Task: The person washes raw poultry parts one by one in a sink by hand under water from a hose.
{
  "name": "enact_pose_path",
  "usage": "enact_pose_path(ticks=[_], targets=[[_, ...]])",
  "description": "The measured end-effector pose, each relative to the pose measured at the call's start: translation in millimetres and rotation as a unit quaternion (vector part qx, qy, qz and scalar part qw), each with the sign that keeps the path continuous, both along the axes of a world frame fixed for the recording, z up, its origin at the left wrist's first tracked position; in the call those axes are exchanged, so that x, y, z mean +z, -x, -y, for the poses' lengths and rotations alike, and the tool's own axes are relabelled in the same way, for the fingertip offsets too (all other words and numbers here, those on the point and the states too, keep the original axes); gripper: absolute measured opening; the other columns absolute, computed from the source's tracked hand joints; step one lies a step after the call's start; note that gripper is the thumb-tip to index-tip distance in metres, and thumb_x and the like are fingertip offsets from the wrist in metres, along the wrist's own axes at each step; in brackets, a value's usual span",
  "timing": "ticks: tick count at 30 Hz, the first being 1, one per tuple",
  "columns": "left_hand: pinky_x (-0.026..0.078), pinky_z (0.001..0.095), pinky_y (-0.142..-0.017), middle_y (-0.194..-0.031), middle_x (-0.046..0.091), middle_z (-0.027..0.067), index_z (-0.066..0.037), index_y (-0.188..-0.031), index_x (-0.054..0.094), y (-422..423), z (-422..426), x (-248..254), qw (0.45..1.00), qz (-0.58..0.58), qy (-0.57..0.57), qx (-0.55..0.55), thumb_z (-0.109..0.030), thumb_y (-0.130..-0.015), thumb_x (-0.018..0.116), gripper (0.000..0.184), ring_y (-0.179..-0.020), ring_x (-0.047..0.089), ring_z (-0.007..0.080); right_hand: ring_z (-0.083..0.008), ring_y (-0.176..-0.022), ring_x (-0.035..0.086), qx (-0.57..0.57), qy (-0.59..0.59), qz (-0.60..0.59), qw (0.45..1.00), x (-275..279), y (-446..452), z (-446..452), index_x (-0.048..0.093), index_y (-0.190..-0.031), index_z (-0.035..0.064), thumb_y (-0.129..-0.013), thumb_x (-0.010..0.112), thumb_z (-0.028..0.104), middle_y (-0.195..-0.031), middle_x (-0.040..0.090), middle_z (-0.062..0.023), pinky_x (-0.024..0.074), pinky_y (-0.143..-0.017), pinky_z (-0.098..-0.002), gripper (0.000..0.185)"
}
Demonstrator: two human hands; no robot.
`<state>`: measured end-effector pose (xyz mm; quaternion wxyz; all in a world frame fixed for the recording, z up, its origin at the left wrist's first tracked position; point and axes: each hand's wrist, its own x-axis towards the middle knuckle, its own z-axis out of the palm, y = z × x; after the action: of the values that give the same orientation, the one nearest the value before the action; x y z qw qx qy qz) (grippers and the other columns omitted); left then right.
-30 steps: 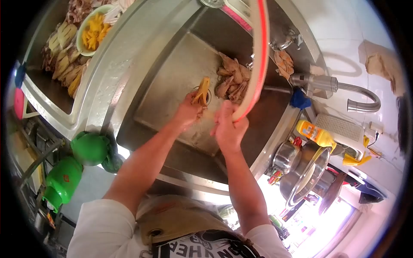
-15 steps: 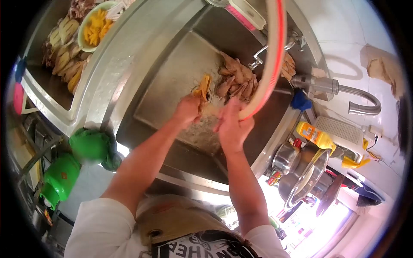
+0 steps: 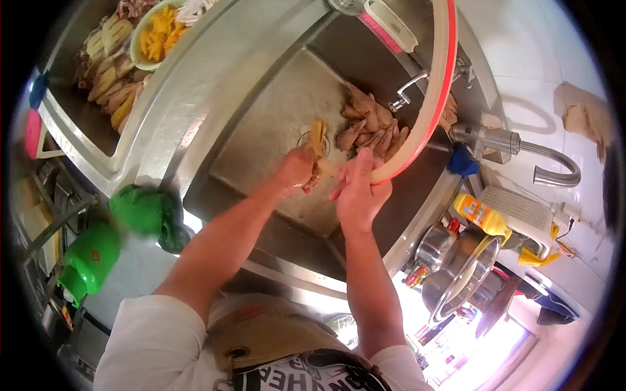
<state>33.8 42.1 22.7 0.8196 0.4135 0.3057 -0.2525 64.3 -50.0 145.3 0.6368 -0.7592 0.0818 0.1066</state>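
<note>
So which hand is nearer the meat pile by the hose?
Right. The right hand, gripping the hose, is close beside the meat pile; the left hand is farther off to the left, holding a yellow piece.

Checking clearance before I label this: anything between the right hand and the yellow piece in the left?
Nothing visible stands between the right hand, holding the hose, and the yellow piece in the left hand. The meat pile lies outside that gap. The hose's mouth is hidden.
</note>
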Motion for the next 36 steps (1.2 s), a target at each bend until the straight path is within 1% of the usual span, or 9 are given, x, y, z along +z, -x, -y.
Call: enact_pose_path(ticks=[5,8,11,16,20,24,27,31,36], targets=[[0.044,0.0353,-0.049,-0.076,0.056,0.0096,-0.004,-0.105,0.052,4.9,31.7,-52.2,0.989,0.084,0.027,0.117,-0.019,-0.092,0.047,0.021,-0.061,0.055,0.0212,-0.0109,-0.039,0.043,0.062,0.039,-0.003,0.997,-1.1,3.5,10.5,0.049,-0.074,0.0023,-0.1,0.049,0.03,-0.063,0.051,-0.006,0.0373,-0.034,-0.0249,0.038],[0.044,0.0348,-0.052,-0.08,0.057,0.0082,-0.004,-0.106,0.056,3.3,14.3,-47.0,0.971,-0.011,0.172,0.166,-0.025,-0.091,0.051,0.027,-0.065,0.055,0.0183,-0.0113,-0.039,0.045,0.011,0.021,-0.032,0.999,-2.9,2.8,6.6,0.05,-0.075,0.0022,-0.1,0.048,0.028,-0.062,0.051,-0.0055,0.0374,-0.034,-0.025,0.036],[0.043,0.0352,-0.05,-0.075,0.056,0.0065,-0.007,-0.099,0.056,3.3,8.9,-40.9,0.951,-0.066,0.25,0.168,-0.029,-0.091,0.049,0.025,-0.061,0.052,0.0185,-0.0115,-0.039,0.045,0.108,0.013,-0.03,0.994,-6.9,12.5,7.7,0.051,-0.075,0.0024,-0.099,0.049,0.029,-0.061,0.051,-0.0049,0.0372,-0.034,-0.0255,0.036],[0.041,0.0339,-0.045,-0.068,0.055,0.0056,-0.009,-0.09,0.054,-5.6,2.4,-13.7,0.964,-0.149,0.152,0.157,-0.024,-0.089,0.048,0.016,-0.054,0.049,0.0181,-0.0124,-0.037,0.044,0.031,0.05,-0.022,0.998,-16.2,9.6,17.2,0.05,-0.074,0.0028,-0.098,0.053,0.03,-0.06,0.051,-0.0053,0.0366,-0.034,-0.025,0.036],[0.041,0.0337,-0.046,-0.071,0.055,0.0069,-0.007,-0.097,0.054,0.9,13.0,-34.0,0.982,-0.02,0.128,0.135,-0.016,-0.087,0.048,0.015,-0.055,0.05,0.0179,-0.0122,-0.037,0.045,-0.026,0.02,-0.032,0.999,-3.8,-1.3,21.4,0.05,-0.074,0.003,-0.098,0.052,0.028,-0.058,0.051,-0.0052,0.0376,-0.034,-0.0258,0.035],[0.041,0.0338,-0.046,-0.073,0.055,0.0092,-0.005,-0.1,0.054,0.4,25.0,-51.7,0.989,0.063,0.083,0.108,-0.012,-0.086,0.047,0.017,-0.056,0.052,0.0191,-0.0109,-0.037,0.044,0.102,0.042,-0.005,0.994,-13.9,4.0,25.3,0.05,-0.075,0.0024,-0.098,0.053,0.028,-0.061,0.051,-0.005,0.0373,-0.033,-0.025,0.035],[0.041,0.0338,-0.047,-0.074,0.055,0.0094,-0.005,-0.099,0.055,4.5,20.0,-44.6,0.962,-0.048,0.189,0.19,-0.01,-0.087,0.048,0.015,-0.058,0.052,0.019,-0.011,-0.038,0.045,-0.002,-0.001,-0.055,0.998,5.6,-3.1,15.5,0.05,-0.075,0.0019,-0.098,0.052,0.028,-0.061,0.052,-0.0052,0.0379,-0.034,-0.0254,0.035],[0.042,0.0332,-0.048,-0.073,0.055,0.0086,-0.007,-0.095,0.056,-1.5,16.2,-48.7,0.936,-0.149,0.19,0.254,-0.011,-0.09,0.049,0.009,-0.059,0.052,0.018,-0.0119,-0.038,0.047,0.109,-0.008,-0.037,0.993,-12.1,13.4,16.8,0.05,-0.075,0.0012,-0.098,0.053,0.03,-0.06,0.052,-0.0058,0.0385,-0.034,-0.0248,0.036],[0.042,0.0286,-0.052,-0.08,0.054,0.0038,-0.006,-0.109,0.052,7.6,5.4,-11.9,0.99,-0.012,0.089,0.111,-0.008,-0.084,0.06,0.026,-0.063,0.051,0.0136,-0.0103,-0.039,0.045,0.032,0.086,-0.047,0.995,-3.6,-11.8,29.9,0.048,-0.069,0.0032,-0.097,0.054,0.033,-0.058,0.049,-0.0032,0.0389,-0.033,-0.026,0.041]])
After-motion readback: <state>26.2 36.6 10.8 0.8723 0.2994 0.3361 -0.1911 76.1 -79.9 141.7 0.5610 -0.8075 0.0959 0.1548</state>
